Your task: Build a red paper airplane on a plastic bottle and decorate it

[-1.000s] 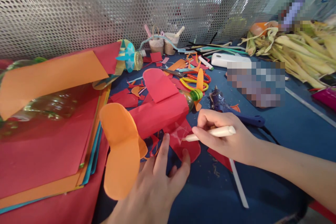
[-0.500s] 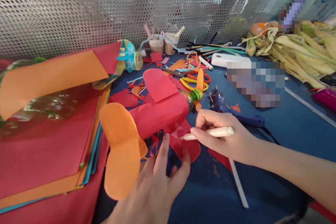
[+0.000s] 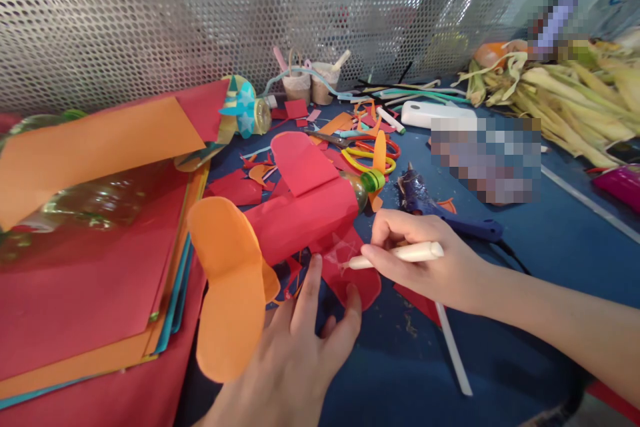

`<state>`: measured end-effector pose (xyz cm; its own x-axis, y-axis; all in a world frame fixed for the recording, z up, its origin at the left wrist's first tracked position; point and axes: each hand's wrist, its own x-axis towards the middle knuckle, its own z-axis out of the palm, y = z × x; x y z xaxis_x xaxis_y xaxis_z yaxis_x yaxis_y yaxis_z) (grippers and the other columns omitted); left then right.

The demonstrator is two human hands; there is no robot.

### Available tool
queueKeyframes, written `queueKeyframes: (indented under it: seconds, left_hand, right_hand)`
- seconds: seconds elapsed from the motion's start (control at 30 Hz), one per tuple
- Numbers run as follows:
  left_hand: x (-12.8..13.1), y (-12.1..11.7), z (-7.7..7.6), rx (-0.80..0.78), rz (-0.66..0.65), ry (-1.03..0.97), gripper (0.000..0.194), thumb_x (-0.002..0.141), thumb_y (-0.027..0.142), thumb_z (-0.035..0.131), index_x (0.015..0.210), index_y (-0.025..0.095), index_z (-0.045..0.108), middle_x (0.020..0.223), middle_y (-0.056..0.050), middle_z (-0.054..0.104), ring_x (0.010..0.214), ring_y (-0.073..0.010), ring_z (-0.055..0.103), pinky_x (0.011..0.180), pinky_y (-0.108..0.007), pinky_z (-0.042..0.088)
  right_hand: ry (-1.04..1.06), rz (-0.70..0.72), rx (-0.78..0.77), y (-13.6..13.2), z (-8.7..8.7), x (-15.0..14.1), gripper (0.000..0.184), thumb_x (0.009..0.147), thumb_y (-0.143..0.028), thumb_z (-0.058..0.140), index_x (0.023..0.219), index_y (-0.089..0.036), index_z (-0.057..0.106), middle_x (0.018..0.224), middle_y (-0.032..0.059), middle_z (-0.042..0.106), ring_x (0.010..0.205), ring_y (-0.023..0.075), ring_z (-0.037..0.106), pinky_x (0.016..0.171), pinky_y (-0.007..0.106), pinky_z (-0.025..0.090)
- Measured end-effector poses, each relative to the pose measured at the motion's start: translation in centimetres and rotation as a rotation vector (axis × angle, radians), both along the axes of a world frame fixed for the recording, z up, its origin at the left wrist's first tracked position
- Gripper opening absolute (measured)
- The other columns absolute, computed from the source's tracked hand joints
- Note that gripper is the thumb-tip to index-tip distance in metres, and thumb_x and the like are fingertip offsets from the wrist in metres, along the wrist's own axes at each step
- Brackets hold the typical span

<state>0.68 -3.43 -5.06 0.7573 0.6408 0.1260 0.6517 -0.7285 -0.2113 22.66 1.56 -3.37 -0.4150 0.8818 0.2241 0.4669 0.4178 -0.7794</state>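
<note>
A white marker (image 3: 416, 252) is pinched in my right hand (image 3: 434, 267), its tip on a rounded red paper wing (image 3: 367, 283). Pale lines of a star show on that wing. My left hand (image 3: 295, 347) lies with fingers spread, thumb on the wing's lower edge and index fingertip near its left side. The wing sticks out from a plastic bottle (image 3: 360, 188) wrapped in red paper (image 3: 305, 220), with a green cap (image 3: 373, 180). A second red wing (image 3: 303, 160) rises on the far side. Orange paper tail pieces (image 3: 231, 307) stand at the bottle's left end.
A blue glue gun (image 3: 450, 217) and scissors (image 3: 370, 150) lie beyond my right hand. Paper scraps (image 3: 235, 187) are scattered behind the bottle. Coloured sheets (image 3: 90, 307) are stacked at left; corn husks (image 3: 565, 87) lie at far right. A perforated metal screen (image 3: 200, 13) stands behind.
The view has shifted very slightly. Both hands keep nearly the same places, and the marker tip stays at the star's lower part.
</note>
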Motion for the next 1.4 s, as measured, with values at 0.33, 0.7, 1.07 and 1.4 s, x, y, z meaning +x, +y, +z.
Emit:
queueKeyframes:
  seconds: [0.33,0.7,1.07,1.4]
  left_hand:
    - [-0.04,0.10,-0.43,-0.008,0.003,0.006,0.054,0.084,0.004,0.034,0.133,0.026,0.040,0.124,-0.029,0.054,0.061,-0.0198,0.067,0.054,-0.037,0.057]
    - [0.15,0.16,0.06,0.013,-0.004,-0.054,0.054,0.080,0.001,0.032,0.126,0.025,0.049,0.120,-0.030,0.057,0.059,-0.0210,0.069,0.052,-0.038,0.057]
    - [-0.03,0.06,-0.16,0.018,-0.003,-0.012,0.054,0.083,0.003,0.032,0.131,0.024,0.045,0.122,-0.029,0.056,0.059,-0.0193,0.067,0.052,-0.036,0.057]
    - [-0.04,0.11,-0.22,0.025,0.007,-0.001,0.055,0.084,0.004,0.033,0.133,0.026,0.042,0.125,-0.027,0.055,0.063,-0.0190,0.068,0.056,-0.036,0.058]
  right_hand:
    - [-0.009,0.002,-0.025,0.08,0.09,-0.14,0.025,0.089,-0.029,0.056,0.069,-0.020,0.044,0.054,-0.0084,0.046,0.042,0.0048,0.037,0.041,0.019,0.027]
    - [-0.001,-0.015,-0.006,-0.11,0.09,0.07,0.024,0.089,-0.026,0.056,0.069,-0.020,0.044,0.054,-0.0086,0.047,0.043,0.0047,0.038,0.040,0.018,0.026]
    - [-0.004,-0.016,-0.012,0.07,-0.03,-0.04,0.025,0.089,-0.028,0.055,0.068,-0.021,0.042,0.053,-0.0086,0.045,0.042,0.0050,0.037,0.040,0.018,0.027]
    - [-0.010,-0.025,-0.003,0.01,0.12,-0.05,0.025,0.088,-0.024,0.054,0.067,-0.021,0.040,0.051,-0.0094,0.043,0.042,0.0047,0.036,0.040,0.017,0.027]
